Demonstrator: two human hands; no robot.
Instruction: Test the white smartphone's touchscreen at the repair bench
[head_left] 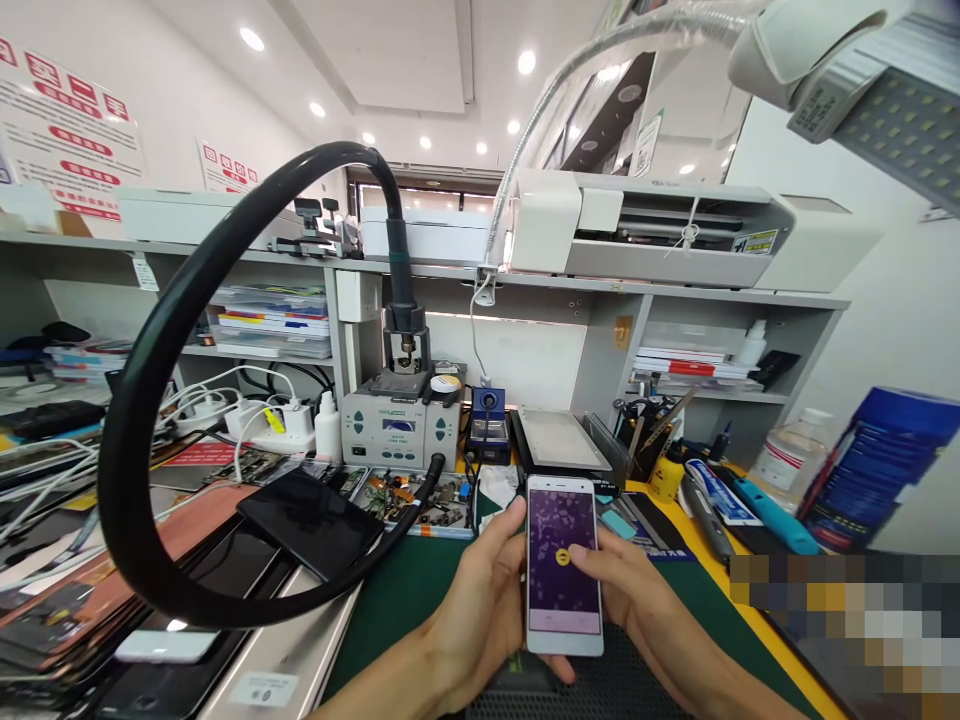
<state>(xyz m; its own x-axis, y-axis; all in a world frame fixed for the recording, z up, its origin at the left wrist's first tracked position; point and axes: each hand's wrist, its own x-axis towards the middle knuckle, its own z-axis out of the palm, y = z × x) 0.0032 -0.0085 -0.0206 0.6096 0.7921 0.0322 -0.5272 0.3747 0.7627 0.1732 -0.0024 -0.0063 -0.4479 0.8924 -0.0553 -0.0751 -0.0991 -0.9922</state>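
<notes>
Left hand (476, 590): fingers grasping white rectangular smartphone (553, 592), long axis toward table's (787, 660) far edge. Right hand (634, 585): thumb over phone, grip cannot be determined.

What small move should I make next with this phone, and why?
I'd probably ease the right thumb aside a little: its tip sits right at the yellow icon on the lit screen, possibly hiding its edge. The left hand seems to support the phone, so it should be steady enough.

A slim white rectangular phone (564, 585) has a mottled purple screen (551, 530). The thick curved hose (129, 400) is plain black.
</notes>
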